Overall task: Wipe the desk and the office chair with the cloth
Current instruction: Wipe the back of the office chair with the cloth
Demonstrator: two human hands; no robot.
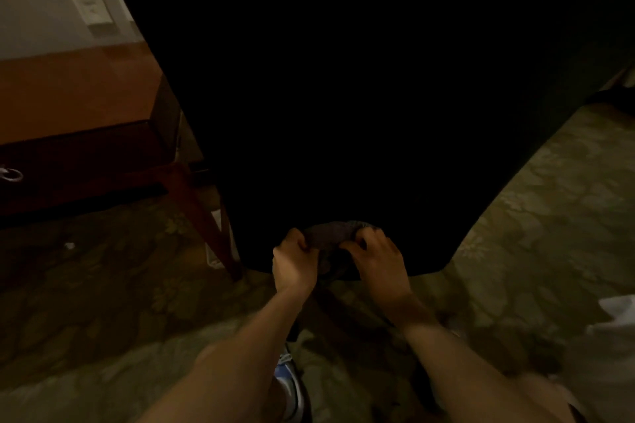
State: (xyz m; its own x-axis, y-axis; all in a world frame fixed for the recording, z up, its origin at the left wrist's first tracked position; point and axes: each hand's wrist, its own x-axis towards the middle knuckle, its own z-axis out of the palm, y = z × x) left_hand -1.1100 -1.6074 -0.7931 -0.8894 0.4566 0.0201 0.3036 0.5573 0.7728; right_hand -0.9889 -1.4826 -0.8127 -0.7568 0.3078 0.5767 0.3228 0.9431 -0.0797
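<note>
The black office chair (360,96) fills the middle of the view, its dark back facing me. A dark grey cloth (331,233) is bunched against the lower edge of the chair back. My left hand (293,257) grips the cloth's left end with curled fingers. My right hand (374,252) pinches the cloth's right end. Both forearms reach forward from the bottom of the view. The wooden desk (68,93) stands at the left, partly hidden behind the chair.
The desk has a dark drawer front with a ring pull (12,175) and a slanted leg (202,216). Patterned carpet (532,209) covers the floor. A wall outlet (92,10) sits behind the desk. My shoe (290,385) shows below, and something white (615,316) at the right edge.
</note>
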